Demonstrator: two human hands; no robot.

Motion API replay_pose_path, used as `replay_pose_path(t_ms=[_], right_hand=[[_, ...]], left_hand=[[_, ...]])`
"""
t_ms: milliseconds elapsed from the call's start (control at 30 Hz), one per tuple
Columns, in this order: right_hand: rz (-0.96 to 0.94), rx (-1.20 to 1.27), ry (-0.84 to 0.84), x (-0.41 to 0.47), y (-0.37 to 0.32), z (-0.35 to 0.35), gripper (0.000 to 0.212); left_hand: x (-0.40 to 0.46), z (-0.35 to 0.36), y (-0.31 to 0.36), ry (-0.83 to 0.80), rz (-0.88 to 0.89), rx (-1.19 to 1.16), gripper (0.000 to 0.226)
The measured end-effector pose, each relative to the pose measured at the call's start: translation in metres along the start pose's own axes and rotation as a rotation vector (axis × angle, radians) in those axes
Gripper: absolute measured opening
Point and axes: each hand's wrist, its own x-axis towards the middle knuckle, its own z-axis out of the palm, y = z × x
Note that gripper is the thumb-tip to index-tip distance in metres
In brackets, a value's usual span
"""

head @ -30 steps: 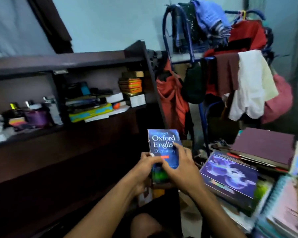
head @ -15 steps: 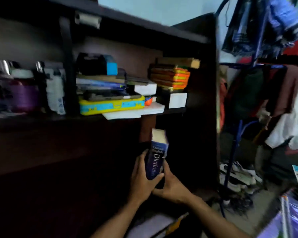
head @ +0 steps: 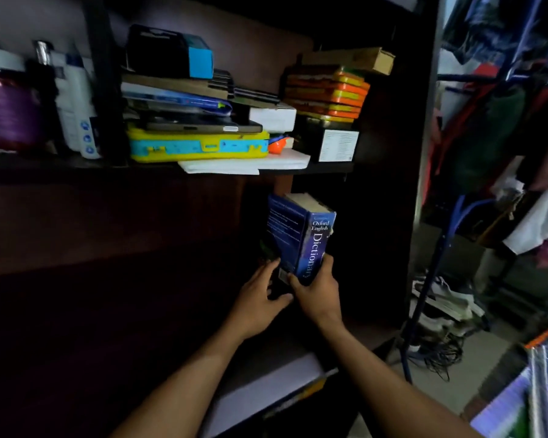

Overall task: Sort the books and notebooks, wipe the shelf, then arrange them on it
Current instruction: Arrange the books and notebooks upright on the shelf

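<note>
Sitting under the cluttered shelf (head: 298, 170), the dictionary (head: 301, 238) now stands upright, right hand (head: 318, 292) gripping its spine, left hand (head: 260, 300) loosely touching.

Dictionary (head: 301, 238) now upright in lower shelf bay, spine out.

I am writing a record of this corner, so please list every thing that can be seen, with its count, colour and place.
dictionary: one, blue, upright in the dark lower compartment
yellow case: one, yellow and light blue, upper shelf, under a dark tablet
tablet: one, dark, on the yellow case
orange books: one stack, orange and yellow, upper shelf at right
white box: one, white, beside the orange books
white bottle: one, white, upper shelf at left
purple jar: one, purple, far left
clothes rack: one, blue frame, at right, hung with clothes
left hand: touches the dictionary's lower back cover
right hand: grips the dictionary's lower spine
</note>
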Motion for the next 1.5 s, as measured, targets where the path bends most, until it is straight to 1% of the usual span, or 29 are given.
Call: replay_pose_path(t_ms=[67, 133, 233, 367, 433, 500, 600, 633, 667, 700, 767, 800, 933, 1067, 1167, 1233, 1367, 1500], right_hand=[[0.009, -0.006, -0.022, 0.001, 0.001, 0.001, 0.067], [0.016, -0.017, -0.033, 0.002, 0.001, 0.003, 0.061], [0.041, -0.056, -0.033, 0.014, 0.002, 0.008, 0.057], [0.104, -0.138, -0.009, 0.046, -0.001, 0.024, 0.057], [0.101, -0.184, -0.015, 0.063, -0.004, 0.036, 0.057], [0.102, -0.212, -0.017, 0.082, 0.001, 0.045, 0.058], [0.092, -0.271, 0.019, 0.104, 0.013, 0.054, 0.068], [0.086, -0.284, 0.033, 0.108, 0.015, 0.057, 0.072], [0.088, -0.284, 0.043, 0.11, 0.017, 0.057, 0.072], [0.09, -0.264, 0.043, 0.111, 0.017, 0.057, 0.07], [0.094, -0.231, 0.044, 0.112, 0.017, 0.057, 0.064], [0.099, -0.225, 0.051, 0.112, 0.017, 0.057, 0.063], [0.098, -0.231, 0.062, 0.111, 0.013, 0.057, 0.064], [0.097, -0.271, 0.073, 0.112, 0.011, 0.058, 0.066], [0.102, -0.299, 0.081, 0.113, 0.01, 0.059, 0.065], [0.095, -0.318, 0.082, 0.114, 0.009, 0.06, 0.067], [0.083, -0.352, 0.085, 0.12, 0.01, 0.063, 0.068], [0.104, -0.394, 0.079, 0.122, 0.011, 0.065, 0.072]], left_hand=[[0.007, -0.008, 0.0, -0.072, -0.015, 0.136, 0.081], [0.015, -0.017, -0.001, -0.1, 0.01, 0.261, 0.073], [0.029, -0.025, -0.001, -0.06, 0.056, 0.38, 0.066], [0.053, -0.019, -0.002, 0.011, 0.054, 0.49, 0.068], [0.066, -0.015, -0.01, 0.06, 0.078, 0.517, 0.068], [0.079, -0.014, -0.021, 0.151, 0.067, 0.492, 0.065], [0.095, -0.02, -0.037, 0.263, -0.004, 0.32, 0.065], [0.097, -0.021, -0.042, 0.251, -0.001, 0.275, 0.066], [0.096, -0.02, -0.043, 0.205, 0.008, 0.265, 0.068], [0.095, -0.019, -0.043, 0.161, 0.018, 0.295, 0.07], [0.093, -0.018, -0.045, 0.108, 0.033, 0.428, 0.072], [0.093, -0.019, -0.045, 0.101, 0.034, 0.449, 0.071], [0.091, -0.021, -0.043, 0.121, 0.047, 0.334, 0.064], [0.087, -0.021, -0.036, 0.123, 0.041, 0.369, 0.056], [0.087, -0.022, -0.034, 0.114, 0.026, 0.392, 0.054], [0.086, -0.021, -0.032, 0.094, 0.018, 0.442, 0.056], [0.081, -0.02, -0.021, -0.034, 0.003, 0.594, 0.068], [0.082, -0.023, -0.026, -0.039, 0.034, 0.564, 0.071]])
